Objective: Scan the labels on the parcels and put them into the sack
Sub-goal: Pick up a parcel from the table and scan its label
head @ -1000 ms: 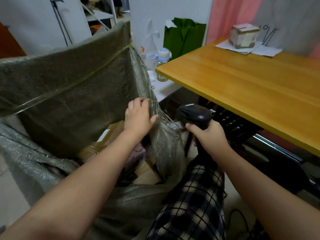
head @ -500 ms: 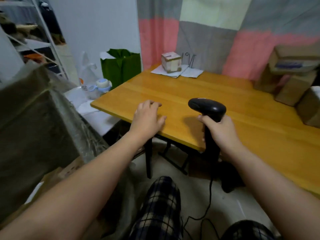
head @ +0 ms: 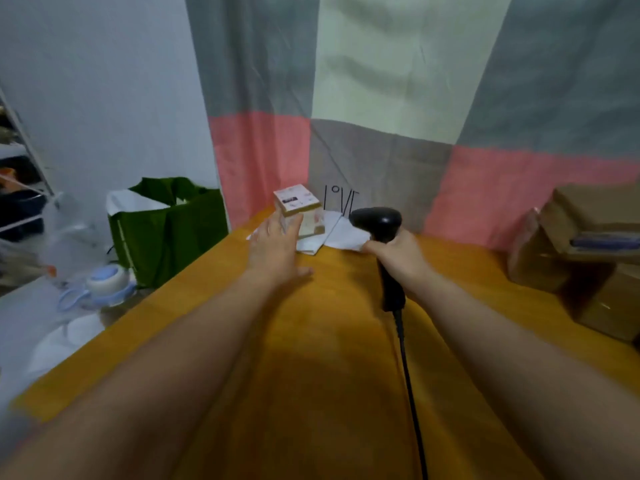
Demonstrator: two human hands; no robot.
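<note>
Head: left hand [head: 277, 247] spread beside box [head: 298, 199]; right hand [head: 398, 253] grips scanner [head: 375, 220].

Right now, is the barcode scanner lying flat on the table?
No, the right hand grips the scanner by its handle and holds it upright over the table.

Wooden table [head: 311, 358], patchwork grey, pink and cream curtain [head: 381, 98], pale wall [head: 104, 81], metal shelving [head: 20, 188] at left
</note>
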